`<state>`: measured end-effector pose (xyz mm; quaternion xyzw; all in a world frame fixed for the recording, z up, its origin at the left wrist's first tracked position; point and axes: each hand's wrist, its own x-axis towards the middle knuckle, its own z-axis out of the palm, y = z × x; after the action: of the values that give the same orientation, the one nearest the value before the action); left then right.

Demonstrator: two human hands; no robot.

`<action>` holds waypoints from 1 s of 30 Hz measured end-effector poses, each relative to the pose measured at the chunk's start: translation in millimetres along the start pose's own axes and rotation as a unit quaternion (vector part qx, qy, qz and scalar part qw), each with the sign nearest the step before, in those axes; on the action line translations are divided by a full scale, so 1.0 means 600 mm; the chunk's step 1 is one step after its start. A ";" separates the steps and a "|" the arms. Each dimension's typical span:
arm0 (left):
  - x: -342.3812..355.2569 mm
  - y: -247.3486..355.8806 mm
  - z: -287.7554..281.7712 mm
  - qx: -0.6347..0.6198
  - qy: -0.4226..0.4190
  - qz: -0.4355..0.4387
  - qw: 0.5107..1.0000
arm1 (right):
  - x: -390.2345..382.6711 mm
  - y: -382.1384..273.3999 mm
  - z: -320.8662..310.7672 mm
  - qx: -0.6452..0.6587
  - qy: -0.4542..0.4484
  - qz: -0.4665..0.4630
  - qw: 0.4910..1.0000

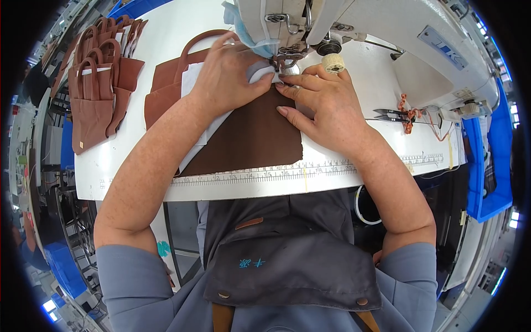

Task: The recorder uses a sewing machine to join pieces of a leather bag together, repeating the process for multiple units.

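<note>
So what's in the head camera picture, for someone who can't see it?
Two bare hands, left hand and right hand, press dark brown fabric under a white sewing machine needle. Brown handled pieces pile at the table's left; scissors lie right.

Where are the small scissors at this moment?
The small scissors lie on the white table, to the right of the right hand, beside the sewing machine.
</note>
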<state>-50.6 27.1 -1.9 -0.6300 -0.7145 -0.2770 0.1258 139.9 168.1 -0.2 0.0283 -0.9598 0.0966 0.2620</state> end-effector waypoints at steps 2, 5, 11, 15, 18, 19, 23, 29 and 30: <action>-0.006 0.018 -0.015 0.062 0.011 0.007 0.998 | -0.003 0.002 -0.001 0.004 -0.005 0.001 1.000; -0.026 0.063 -0.042 0.150 0.022 0.019 0.988 | -0.004 0.004 -0.006 -0.002 -0.001 -0.009 1.000; -0.070 0.100 -0.030 0.065 -0.073 -0.033 0.995 | -0.001 0.004 -0.003 0.003 0.015 -0.019 1.000; -0.058 0.081 -0.016 0.016 -0.062 -0.024 0.998 | 0.001 0.007 0.001 -0.009 0.013 -0.007 1.000; -0.049 0.066 -0.010 0.022 -0.060 -0.005 0.998 | 0.002 0.007 0.004 -0.024 0.009 0.015 1.000; -0.049 0.060 -0.007 0.015 -0.056 -0.005 0.998 | 0.003 0.007 0.003 -0.032 -0.007 0.024 0.999; -0.036 0.028 -0.011 -0.002 -0.063 0.017 0.998 | 0.007 0.009 0.005 -0.057 -0.017 0.030 0.998; -0.013 -0.021 -0.032 -0.002 -0.093 0.102 0.990 | 0.001 0.011 0.008 -0.048 0.001 0.018 0.999; -0.008 -0.031 -0.037 0.046 -0.093 0.101 0.989 | 0.001 0.012 0.008 -0.048 -0.001 0.013 0.999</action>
<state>-71.7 9.7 9.0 -0.7155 -0.6679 -0.1700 0.1146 136.2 174.2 -5.1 0.0032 -0.9638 0.0539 0.2610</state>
